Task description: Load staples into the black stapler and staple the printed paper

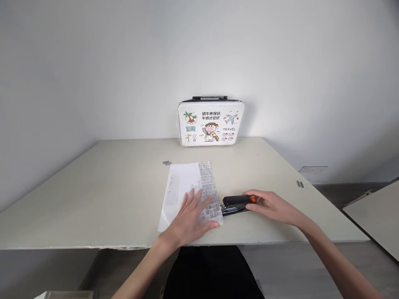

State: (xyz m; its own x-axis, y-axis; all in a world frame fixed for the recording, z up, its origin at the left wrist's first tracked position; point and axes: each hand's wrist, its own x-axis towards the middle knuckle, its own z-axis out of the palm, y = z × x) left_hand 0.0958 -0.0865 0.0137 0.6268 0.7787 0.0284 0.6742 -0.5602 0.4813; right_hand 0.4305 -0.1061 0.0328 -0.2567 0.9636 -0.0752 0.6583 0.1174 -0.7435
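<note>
A sheet or thin stack of white paper [182,182] lies on the table, with a band of dense dark print along its right side. My left hand [191,218] rests flat on its lower part, fingers spread. To the right, my right hand [272,205] grips the rear of a black stapler [235,202] with an orange part, thumb on the near side and fingers over the far side. The stapler's front end meets the paper's right edge near the lower corner. How far the paper reaches into its jaws cannot be made out.
A white case [212,122] with cartoon prints and a black handle stands against the wall at the back of the table [93,199]. Small grey staple strips [167,163] lie beyond the paper, and another staple strip [299,184] is near the right edge.
</note>
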